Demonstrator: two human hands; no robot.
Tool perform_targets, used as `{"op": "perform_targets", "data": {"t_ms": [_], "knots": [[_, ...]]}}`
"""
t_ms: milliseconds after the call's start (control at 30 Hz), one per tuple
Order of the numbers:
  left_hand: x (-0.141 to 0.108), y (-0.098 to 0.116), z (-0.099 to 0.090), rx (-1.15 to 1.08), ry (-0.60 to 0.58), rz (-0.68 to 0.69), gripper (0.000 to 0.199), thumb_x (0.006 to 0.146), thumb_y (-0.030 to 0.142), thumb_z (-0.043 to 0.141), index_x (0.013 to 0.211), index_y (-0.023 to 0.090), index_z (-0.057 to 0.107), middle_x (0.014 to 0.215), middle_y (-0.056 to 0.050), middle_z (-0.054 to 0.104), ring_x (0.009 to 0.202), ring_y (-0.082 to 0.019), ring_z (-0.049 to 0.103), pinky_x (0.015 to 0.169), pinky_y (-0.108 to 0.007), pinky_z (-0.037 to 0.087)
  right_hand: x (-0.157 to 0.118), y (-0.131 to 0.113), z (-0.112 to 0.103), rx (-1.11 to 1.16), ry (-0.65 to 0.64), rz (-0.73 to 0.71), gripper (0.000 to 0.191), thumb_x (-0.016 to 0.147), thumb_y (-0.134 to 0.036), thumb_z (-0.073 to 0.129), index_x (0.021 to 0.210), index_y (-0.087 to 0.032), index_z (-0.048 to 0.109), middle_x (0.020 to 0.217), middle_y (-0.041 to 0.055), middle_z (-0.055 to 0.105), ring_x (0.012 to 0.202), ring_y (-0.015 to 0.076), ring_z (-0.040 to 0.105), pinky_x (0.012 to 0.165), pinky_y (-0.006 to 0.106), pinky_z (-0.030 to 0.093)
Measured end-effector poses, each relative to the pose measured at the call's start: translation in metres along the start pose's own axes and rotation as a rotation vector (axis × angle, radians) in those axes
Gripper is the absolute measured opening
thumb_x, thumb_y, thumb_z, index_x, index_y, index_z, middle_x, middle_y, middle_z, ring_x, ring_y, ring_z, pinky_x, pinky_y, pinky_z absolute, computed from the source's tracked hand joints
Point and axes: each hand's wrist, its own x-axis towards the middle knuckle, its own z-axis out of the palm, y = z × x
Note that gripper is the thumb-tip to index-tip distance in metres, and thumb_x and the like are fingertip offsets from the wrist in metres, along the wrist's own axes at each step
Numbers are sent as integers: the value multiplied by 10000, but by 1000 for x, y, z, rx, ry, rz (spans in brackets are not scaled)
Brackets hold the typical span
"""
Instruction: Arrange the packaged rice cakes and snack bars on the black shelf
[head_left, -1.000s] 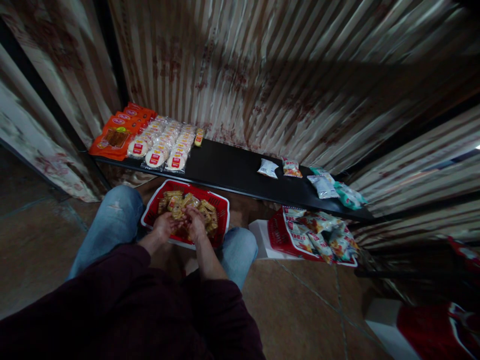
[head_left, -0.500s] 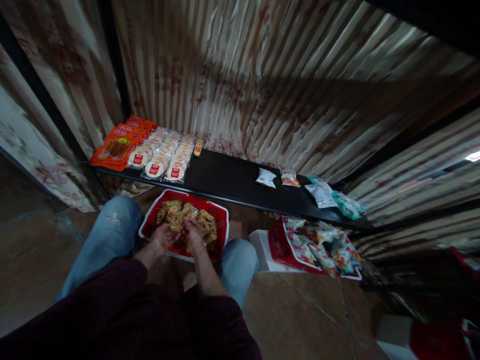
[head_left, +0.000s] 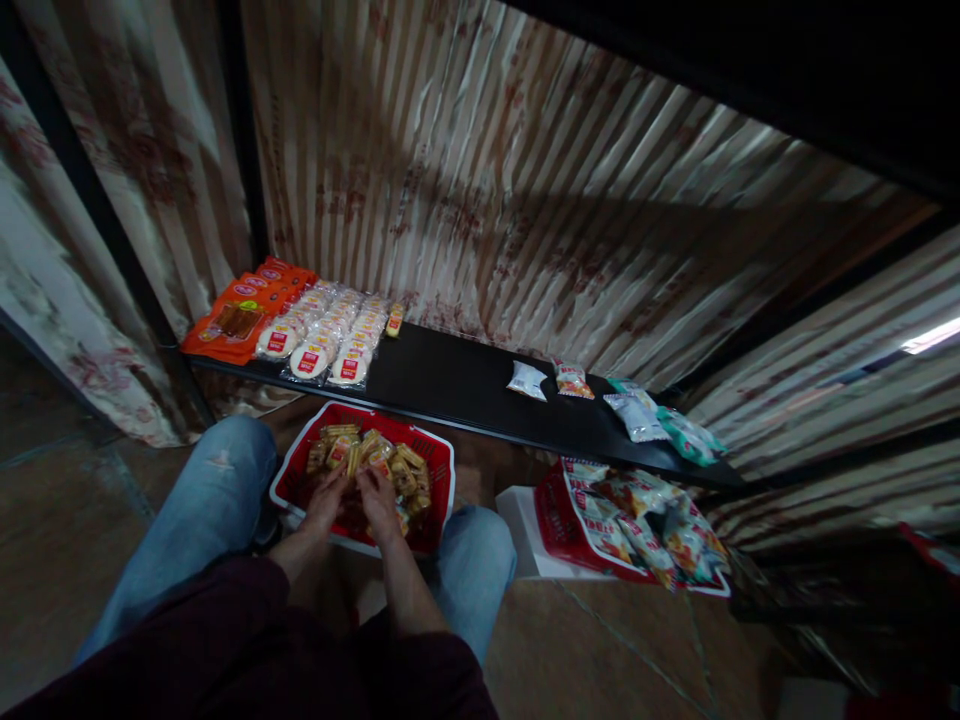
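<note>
Between my knees stands a red basket with a white rim, holding several small clear-wrapped packets of yellow-brown biscuits. Both my hands reach down into it. My left hand has its fingers closed at the near side of a biscuit packet. Close beside it, my right hand curls its fingers around the same group of packets. The fingertips are partly hidden, and the dim light blurs exactly which packets each one touches.
Just beyond the basket runs a low black shelf. On it sit orange bags, rows of round white wrapped crackers, one small yellow packet and several bags at right. Another red basket of snack bags stands lower right.
My hands have lowered slightly and drawn closer together over the biscuit packets. The view has tilted up a little, so the shelf and baskets sit lower in the picture.
</note>
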Motion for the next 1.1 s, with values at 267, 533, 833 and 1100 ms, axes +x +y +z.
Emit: {"op": "perform_targets", "data": {"t_ms": [267, 533, 833, 1100], "knots": [[1, -4, 4, 229, 1, 178, 424, 774, 110, 524, 1182, 188, 609, 1223, -62, 637, 1184, -198, 547, 1014, -341, 411, 1, 6, 1, 0, 13, 33, 343, 758, -404, 564, 978, -179, 698, 998, 74, 715, 940, 221, 649, 855, 322, 482], [5, -10, 4, 336, 68, 246, 477, 719, 66, 528, 1178, 185, 584, 1142, -75, 666, 1077, -201, 598, 982, -365, 434, 6, 11, 2, -15, 119, 37, 370, 786, -372, 533, 1089, -196, 653, 1120, 67, 680, 1038, 194, 614, 944, 316, 440], [-3, 3, 7, 345, 95, 350, 294, 724, 114, 519, 978, 194, 643, 1076, -85, 657, 1041, -222, 603, 966, -372, 442, 4, 13, 0, -25, 156, -85, 323, 800, -370, 522, 1044, -216, 666, 1043, 57, 704, 1009, 209, 629, 930, 343, 456], [-5, 11, 13, 376, 125, 467, 287, 759, 162, 456, 997, 188, 615, 1032, -94, 605, 971, -225, 604, 931, -391, 458, 1, -16, -7, -36, 158, -118, 319, 796, -384, 554, 1038, -216, 675, 1099, 69, 686, 1033, 224, 618, 955, 355, 439]]}}
